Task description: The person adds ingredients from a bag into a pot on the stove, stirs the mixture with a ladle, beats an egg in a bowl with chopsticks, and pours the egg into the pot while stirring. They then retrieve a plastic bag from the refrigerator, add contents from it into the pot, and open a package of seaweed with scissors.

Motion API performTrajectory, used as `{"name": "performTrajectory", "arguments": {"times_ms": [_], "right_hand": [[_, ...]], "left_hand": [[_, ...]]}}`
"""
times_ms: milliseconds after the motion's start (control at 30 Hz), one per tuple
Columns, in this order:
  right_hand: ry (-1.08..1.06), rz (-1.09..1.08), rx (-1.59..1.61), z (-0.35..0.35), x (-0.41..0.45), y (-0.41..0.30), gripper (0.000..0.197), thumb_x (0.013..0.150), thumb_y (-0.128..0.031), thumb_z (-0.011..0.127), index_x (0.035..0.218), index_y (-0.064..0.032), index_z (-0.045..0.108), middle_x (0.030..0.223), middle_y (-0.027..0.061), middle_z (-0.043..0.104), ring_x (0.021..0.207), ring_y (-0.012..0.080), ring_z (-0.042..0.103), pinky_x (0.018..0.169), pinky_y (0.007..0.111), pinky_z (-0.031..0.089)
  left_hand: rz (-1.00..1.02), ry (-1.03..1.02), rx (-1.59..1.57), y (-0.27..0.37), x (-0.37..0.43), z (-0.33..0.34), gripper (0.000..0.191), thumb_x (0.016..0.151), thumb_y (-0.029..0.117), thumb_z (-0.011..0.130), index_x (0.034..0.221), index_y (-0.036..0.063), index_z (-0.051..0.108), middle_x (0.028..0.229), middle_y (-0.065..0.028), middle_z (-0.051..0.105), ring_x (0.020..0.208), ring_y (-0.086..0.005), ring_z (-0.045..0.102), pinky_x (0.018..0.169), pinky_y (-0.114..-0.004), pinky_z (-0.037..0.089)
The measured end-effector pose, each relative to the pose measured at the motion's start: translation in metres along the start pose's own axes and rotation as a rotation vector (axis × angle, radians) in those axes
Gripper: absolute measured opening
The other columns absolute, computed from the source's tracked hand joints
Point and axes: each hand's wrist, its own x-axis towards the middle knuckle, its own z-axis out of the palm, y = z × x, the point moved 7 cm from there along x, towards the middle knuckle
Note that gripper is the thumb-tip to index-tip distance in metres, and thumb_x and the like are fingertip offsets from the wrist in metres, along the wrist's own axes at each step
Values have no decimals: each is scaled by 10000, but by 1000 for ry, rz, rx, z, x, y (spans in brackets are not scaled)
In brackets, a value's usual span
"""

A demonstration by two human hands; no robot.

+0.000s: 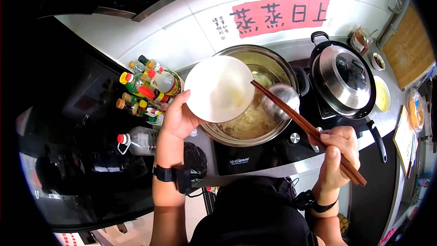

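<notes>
My left hand (181, 118) grips the rim of a white bowl (218, 90), tilted over the left part of a large steel pot (249, 141). A little yellowish matter clings to the inside of the bowl. In my right hand (338, 153) is a pair of brown wooden chopsticks (304, 124), their tips at the bowl's right edge. Cloudy, light-brown liquid with pale pieces (245, 126) shows in the pot. A round metal ladle bowl (280, 101) rests at the pot's right side; its handle cannot be made out.
Right of the pot stands a black pan (370, 109) under a steel and glass lid (344, 77). A bowl of yellow food (381, 94) and a small sauce bowl (378, 61) lie beyond. Seasoning bottles (150, 82) and a clear plastic jug (141, 140) stand at the left.
</notes>
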Motion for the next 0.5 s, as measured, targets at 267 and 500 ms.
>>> {"name": "performTrajectory", "arguments": {"times_ms": [267,500], "right_hand": [[17,-63,41,-4,-2,-6,354,925,-307,523,866,38,579,815,127,472,676,241,593,527,301,556],[-38,27,46,8,-4,4,302,885,-275,598,879,25,634,809,126,566,719,206,590,611,269,503]], "left_hand": [[211,25,93,-8,-3,11,671,837,300,573,1372,20,280,1285,-172,460,1153,-306,514,845,-427,536],[508,90,825,16,-21,30,781,681,138,759,1340,91,343,1227,-118,431,1144,-229,450,875,-336,470]]}}
